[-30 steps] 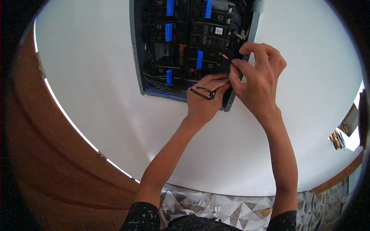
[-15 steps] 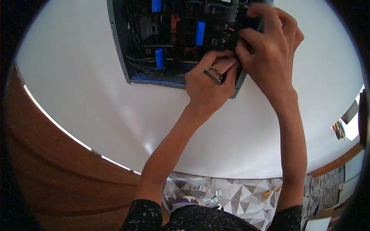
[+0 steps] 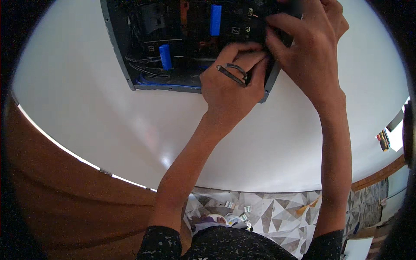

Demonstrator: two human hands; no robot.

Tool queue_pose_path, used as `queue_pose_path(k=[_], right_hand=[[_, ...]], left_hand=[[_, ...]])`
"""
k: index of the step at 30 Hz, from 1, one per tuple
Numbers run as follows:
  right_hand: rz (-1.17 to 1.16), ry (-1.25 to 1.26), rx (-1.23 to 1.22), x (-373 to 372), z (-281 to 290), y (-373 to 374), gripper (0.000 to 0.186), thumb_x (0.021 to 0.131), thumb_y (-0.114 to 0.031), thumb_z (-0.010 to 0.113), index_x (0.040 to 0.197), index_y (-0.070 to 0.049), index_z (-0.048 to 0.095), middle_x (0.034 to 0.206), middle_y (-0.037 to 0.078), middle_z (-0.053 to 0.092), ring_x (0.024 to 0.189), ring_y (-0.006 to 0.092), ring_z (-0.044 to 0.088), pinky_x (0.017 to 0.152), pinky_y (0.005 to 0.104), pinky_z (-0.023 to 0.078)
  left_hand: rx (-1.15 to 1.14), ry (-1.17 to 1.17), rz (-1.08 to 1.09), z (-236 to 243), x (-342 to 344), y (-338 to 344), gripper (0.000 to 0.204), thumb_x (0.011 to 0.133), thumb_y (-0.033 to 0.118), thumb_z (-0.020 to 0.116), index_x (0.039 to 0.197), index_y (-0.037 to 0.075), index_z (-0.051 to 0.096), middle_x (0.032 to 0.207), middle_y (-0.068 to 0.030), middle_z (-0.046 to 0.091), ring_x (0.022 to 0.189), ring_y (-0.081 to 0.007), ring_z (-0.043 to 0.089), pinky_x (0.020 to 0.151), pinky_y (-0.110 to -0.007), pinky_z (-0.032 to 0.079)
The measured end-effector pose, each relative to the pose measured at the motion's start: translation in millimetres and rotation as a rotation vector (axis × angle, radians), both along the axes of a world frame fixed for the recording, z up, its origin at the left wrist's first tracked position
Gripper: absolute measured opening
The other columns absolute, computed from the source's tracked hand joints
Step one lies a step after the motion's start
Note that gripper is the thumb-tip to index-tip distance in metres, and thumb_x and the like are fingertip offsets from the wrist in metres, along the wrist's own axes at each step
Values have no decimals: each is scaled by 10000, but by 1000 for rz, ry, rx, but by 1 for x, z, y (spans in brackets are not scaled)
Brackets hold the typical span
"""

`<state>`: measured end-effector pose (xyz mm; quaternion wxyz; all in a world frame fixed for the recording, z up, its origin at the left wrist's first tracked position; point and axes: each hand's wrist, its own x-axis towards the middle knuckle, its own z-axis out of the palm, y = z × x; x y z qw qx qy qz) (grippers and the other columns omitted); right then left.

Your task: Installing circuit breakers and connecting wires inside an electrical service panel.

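A dark grey metal case (image 3: pixel 111 32) holds black modules, cables and upright blue blocks (image 3: pixel 215 20), (image 3: pixel 165 57). My left hand (image 3: pixel 229 93) is closed inside its lower right corner, with a black looped piece (image 3: pixel 232 77), perhaps cable or a small tool, protruding over the knuckles; its fingertips are partly hidden. Just right and above, my right hand (image 3: pixel 310 52) bends over the case's right edge, thumb and index finger pinched beside the left fingertips. What that pinch holds is too dark to make out.
The case is on a large white surface (image 3: pixel 108 121). Brown cloth or board (image 3: pixel 65 182) lies beyond its left edge. A small cluster of coloured tools (image 3: pixel 382 139) is at the far right. Below are a patterned floor (image 3: pixel 277 221) and small white packets (image 3: pixel 229 204).
The view has shifted, so the case sits higher and further left. My right hand has moved up and right relative to the left, which stays in the corner with the black piece.
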<state>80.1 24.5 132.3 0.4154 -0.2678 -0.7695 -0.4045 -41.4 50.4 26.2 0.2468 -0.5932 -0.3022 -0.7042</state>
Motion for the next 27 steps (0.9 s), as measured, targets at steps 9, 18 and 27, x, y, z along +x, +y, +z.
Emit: queue_pose_path(k=[9,18,27], right_hand=[[23,33,106,-3,-7,7,120,602,0,721,570,1,605,1087,121,521,1122,316,431,917,504,315],[18,85,117,-16,-7,0,68,621,19,711,620,-2,646,1067,107,547,1112,315,452,929,498,322],[44,117,91,-12,-9,5,68,604,54,690,625,5,649,1072,107,545,1122,327,450,935,495,321]], left_hand=[[-33,-22,-43,0,0,3,151,749,112,777,894,136,738,955,-25,693,790,-224,684,670,-328,545],[-161,-98,-1,1,3,0,159,758,142,774,912,131,736,930,-71,687,800,-265,679,678,-357,543],[-128,-74,-133,4,-1,0,162,752,136,786,909,127,749,896,-77,690,811,-271,670,687,-372,531]])
